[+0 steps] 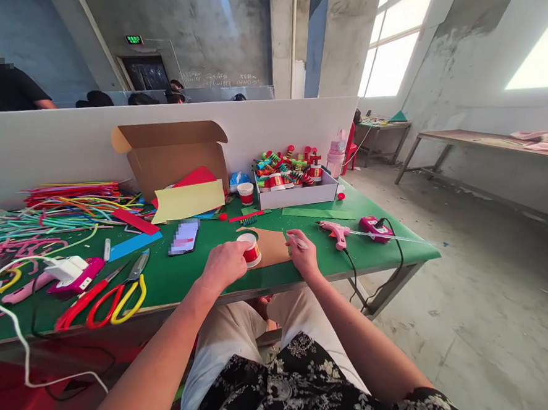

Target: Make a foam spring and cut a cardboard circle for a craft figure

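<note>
A small red and white paper cup (255,256) sits on a brown cardboard piece (271,245) at the near edge of the table. My left hand (226,263) grips the cup from its left side, fingers curled at the rim. A dark green edge shows around the top of the cup. To the right, over the cardboard's right end, my right hand (303,252) is closed in a pinch; what lies between the fingertips is too small to make out. Beyond that hand lies a pink glue gun (336,233) with a clear glue stick in it.
A white box (296,196) of finished cup figures and another paper cup (245,194) stand behind. Leftward are a phone (184,237), scissors (121,295), pliers (91,298), pipe cleaners (70,208) and an open cardboard box (173,158). A pink power block (375,228) trails a cord off the edge.
</note>
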The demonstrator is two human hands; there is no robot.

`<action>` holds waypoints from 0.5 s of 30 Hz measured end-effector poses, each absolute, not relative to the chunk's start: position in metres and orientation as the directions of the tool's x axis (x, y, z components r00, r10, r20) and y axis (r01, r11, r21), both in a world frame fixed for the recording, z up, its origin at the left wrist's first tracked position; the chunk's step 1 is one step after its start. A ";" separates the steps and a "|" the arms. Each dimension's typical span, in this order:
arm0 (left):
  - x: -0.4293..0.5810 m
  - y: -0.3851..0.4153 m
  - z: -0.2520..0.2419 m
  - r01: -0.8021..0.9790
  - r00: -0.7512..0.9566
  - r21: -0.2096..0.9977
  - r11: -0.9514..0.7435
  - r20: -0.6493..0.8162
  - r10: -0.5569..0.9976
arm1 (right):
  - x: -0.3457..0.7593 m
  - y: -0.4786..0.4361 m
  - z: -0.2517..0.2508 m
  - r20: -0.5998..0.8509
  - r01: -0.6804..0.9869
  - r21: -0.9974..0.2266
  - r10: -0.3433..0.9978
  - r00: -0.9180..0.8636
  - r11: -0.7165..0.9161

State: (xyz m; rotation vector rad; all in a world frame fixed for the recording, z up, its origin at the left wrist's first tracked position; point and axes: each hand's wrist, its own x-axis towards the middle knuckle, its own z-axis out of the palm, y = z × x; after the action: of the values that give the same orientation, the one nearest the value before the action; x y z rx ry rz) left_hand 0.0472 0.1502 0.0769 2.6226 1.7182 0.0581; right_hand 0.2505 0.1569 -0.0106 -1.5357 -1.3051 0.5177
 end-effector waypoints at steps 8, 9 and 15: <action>0.048 0.148 0.078 0.918 0.390 0.075 -0.390 0.017 0.921 | 0.289 0.184 0.023 0.102 0.984 -0.172 0.993 0.054 -0.036; 0.049 0.147 0.078 0.916 0.392 0.079 -0.392 0.020 0.920 | 0.290 0.186 0.026 0.088 0.989 -0.138 0.994 0.067 -0.055; 0.049 0.148 0.082 0.903 0.419 0.086 -0.420 0.035 0.908 | 0.273 0.188 0.025 0.259 0.915 -0.395 0.947 0.190 -0.076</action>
State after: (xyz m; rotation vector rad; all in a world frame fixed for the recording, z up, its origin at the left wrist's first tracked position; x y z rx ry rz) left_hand 0.0492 0.1481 0.0817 2.6002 1.6615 0.1169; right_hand 0.2733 0.1885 0.0247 -2.0041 -1.7379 0.0893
